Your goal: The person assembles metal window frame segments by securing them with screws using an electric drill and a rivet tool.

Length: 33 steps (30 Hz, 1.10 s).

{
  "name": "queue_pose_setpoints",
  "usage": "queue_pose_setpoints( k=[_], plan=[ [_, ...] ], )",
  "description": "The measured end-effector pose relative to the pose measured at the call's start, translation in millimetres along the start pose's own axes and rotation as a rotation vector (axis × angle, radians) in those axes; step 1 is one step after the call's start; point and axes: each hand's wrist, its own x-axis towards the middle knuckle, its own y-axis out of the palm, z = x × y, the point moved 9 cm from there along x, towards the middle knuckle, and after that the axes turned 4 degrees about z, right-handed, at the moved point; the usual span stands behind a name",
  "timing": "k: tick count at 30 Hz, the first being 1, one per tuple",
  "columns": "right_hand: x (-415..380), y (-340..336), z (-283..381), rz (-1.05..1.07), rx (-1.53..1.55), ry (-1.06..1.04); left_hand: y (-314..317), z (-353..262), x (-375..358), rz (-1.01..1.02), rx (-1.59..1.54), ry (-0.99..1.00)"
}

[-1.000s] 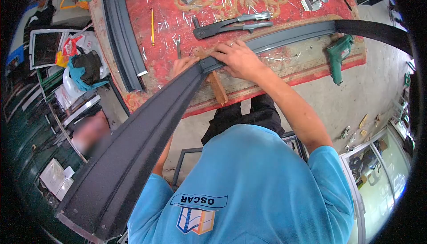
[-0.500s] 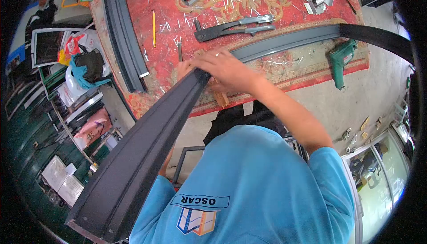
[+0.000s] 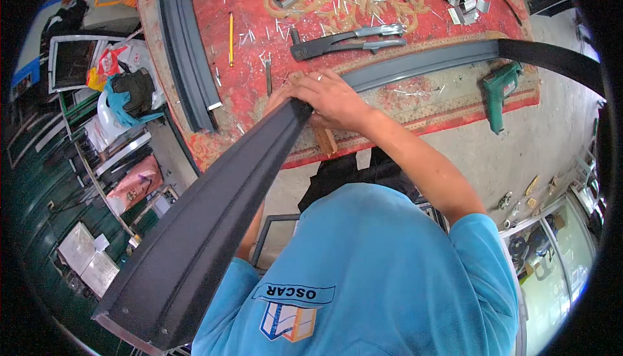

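A long dark grey metal profile [image 3: 214, 207] runs from the lower left up to the red carpeted table [image 3: 415, 96]. My right hand [image 3: 334, 99] grips its far end, where it meets a second grey profile [image 3: 422, 61] lying across the table to the right. My left hand [image 3: 276, 101] is mostly hidden behind the dark profile, with only fingers showing against its end. A small wooden block [image 3: 322, 138] lies under the joint at the table's front edge.
A hand riveter [image 3: 347, 39] lies just beyond the joint. A green power drill [image 3: 496, 90] rests at the table's right front corner. More grey profiles [image 3: 188, 51] are stacked at the left, a yellow pencil [image 3: 230, 38] beside them, and several rivets and metal offcuts are scattered around.
My right hand slid left from the lying profile onto the end of the dark profile and closed around it. The dark profile's near end shifted slightly.
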Motion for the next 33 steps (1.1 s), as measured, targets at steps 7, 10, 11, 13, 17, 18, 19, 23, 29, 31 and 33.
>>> queue_pose_setpoints(
  k=[7, 10, 11, 13, 17, 18, 19, 23, 29, 31, 33],
  plan=[
    [-26, -58, 8, -0.168, 0.224, 0.103, -11, -47, 16, 0.128, 0.085, -0.041],
    [-93, -101, -23, -0.326, 0.115, 0.339, -12, -51, 16, 0.118, 0.296, -0.019],
    [-118, -115, -34, -0.369, 0.067, 0.412, -13, -53, 13, 0.102, 0.352, 0.001],
    [-167, -140, -53, -0.483, 0.054, 0.542, -12, -48, 14, 0.090, 0.408, 0.025],
    [-222, -161, -72, -0.520, 0.047, 0.668, -2, -37, 16, 0.202, 0.384, 0.097],
    [-229, -163, -75, -0.527, 0.045, 0.717, -3, -36, 17, 0.188, 0.348, 0.069],
    [-231, -163, -75, -0.519, 0.040, 0.717, -1, -38, 17, 0.196, 0.350, 0.069],
    [-216, -156, -71, -0.453, 0.036, 0.671, -7, -48, 15, 0.084, 0.329, 0.072],
    [-179, -132, -58, -0.279, 0.072, 0.515, -6, -48, 11, 0.085, 0.349, -0.032],
    [-173, -126, -57, -0.247, 0.080, 0.498, -8, -51, 13, 0.059, 0.302, -0.040],
    [-168, -121, -57, -0.214, 0.088, 0.479, -11, -52, 14, 0.041, 0.221, -0.085]
  ],
)
